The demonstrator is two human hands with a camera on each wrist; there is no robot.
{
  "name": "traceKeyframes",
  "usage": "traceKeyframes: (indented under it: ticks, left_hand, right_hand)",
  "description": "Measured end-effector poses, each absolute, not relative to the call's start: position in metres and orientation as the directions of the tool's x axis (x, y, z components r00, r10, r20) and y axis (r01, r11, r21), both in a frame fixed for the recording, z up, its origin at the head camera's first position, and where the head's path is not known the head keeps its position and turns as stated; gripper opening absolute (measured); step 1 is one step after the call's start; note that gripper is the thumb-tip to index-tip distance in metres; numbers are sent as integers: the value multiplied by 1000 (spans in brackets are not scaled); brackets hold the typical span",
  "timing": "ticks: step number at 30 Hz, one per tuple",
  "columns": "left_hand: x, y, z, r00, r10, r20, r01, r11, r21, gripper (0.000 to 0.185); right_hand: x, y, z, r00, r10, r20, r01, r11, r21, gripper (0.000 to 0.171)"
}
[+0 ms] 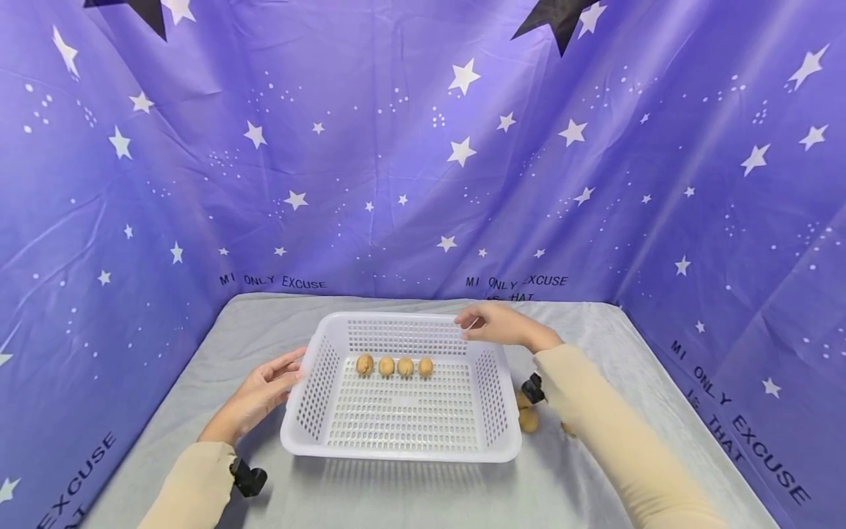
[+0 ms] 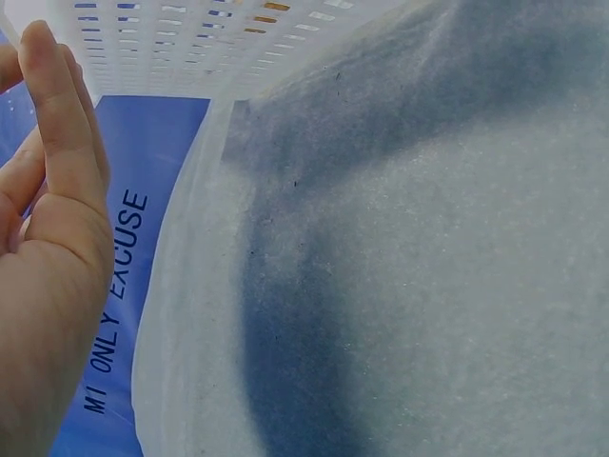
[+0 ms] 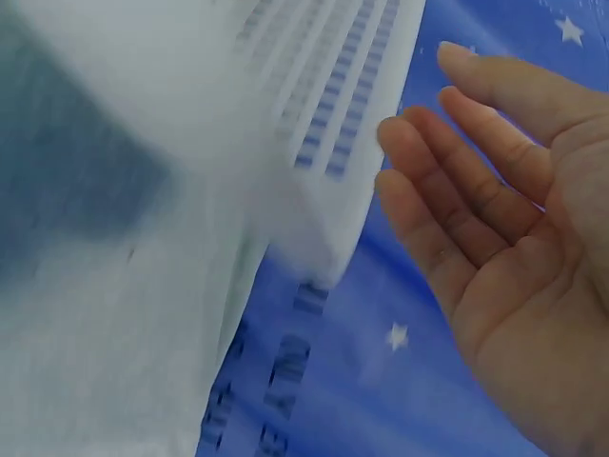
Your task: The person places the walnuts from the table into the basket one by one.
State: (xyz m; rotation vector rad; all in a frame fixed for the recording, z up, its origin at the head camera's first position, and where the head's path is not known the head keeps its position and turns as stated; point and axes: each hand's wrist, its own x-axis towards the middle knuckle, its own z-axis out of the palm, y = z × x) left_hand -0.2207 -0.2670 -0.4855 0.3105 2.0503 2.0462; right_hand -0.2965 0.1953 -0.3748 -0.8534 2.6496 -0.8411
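Note:
A white slotted plastic basket stands in the middle of the table, with several walnuts in a row on its floor towards the back. At the basket's left side is my left hand, its fingertips against the rim. The left wrist view shows that hand's fingers nearly straight beside the slotted wall. My right hand is over the back right corner of the basket. Its fingers are loosely bent with nothing between them; whether they touch the rim I cannot tell.
More walnuts lie on the grey cloth right of the basket, partly hidden by the right forearm. A purple star-printed curtain hangs behind and along both sides of the table. Black cameras sit on the wrists.

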Motion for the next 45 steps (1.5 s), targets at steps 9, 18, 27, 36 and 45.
traceKeyframes:
  ticks: [9, 18, 27, 36, 45]
  left_hand:
    - [-219, -268, -489, -951, 308, -17, -20, -7, 1000, 60]
    - [-219, -268, -490, -954, 299, -20, -25, -11, 1000, 60]
    - [-220, -267, -489, -951, 309, -9, -12, -7, 1000, 60]
    - [-221, -267, -487, -946, 324, 11, 5, -19, 1000, 59]
    - [-221, -266, -486, -952, 306, 0, -8, -23, 1000, 59]
  right_hand:
    - [-288, 264, -384, -858, -509, 65, -454, 694, -559, 32]
    - [-267, 322, -402, -885, -463, 42, -405, 725, -556, 29]
    - [-244, 361, -432, -878, -461, -133, -281, 719, -636, 39]
    - [-239, 378, -452, -868, -467, -168, -265, 723, -638, 41]
    - [-242, 382, -456, -897, -421, -136, -270, 764, -586, 40]
